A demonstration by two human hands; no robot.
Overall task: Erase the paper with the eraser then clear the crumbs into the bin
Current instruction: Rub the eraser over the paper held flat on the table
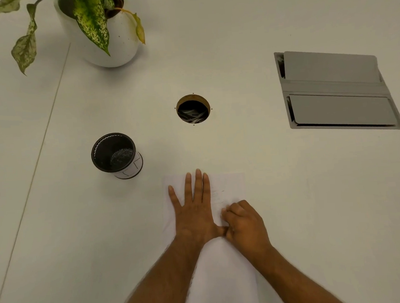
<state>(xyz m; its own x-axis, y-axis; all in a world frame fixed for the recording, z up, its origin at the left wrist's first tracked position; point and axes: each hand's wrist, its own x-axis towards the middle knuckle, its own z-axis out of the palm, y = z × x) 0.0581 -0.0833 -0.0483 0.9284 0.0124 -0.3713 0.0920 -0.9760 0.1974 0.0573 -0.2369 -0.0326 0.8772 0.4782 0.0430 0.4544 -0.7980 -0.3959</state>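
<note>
A white sheet of paper (230, 187) lies on the table in front of me, with faint pencil marks near its upper right. My left hand (195, 211) presses flat on the paper's left half, fingers straight and spread. My right hand (243, 224) rests on the paper just right of it, fingers curled tight around something small that is hidden inside the grip; the eraser itself does not show. A small black mesh bin (114, 155) stands upright to the far left of the paper.
The white table (292, 204) has a round cable hole (193, 109) beyond the paper and a grey hinged socket cover (336, 89) at the right. A potted plant in a white pot (113, 39) stands at the back left.
</note>
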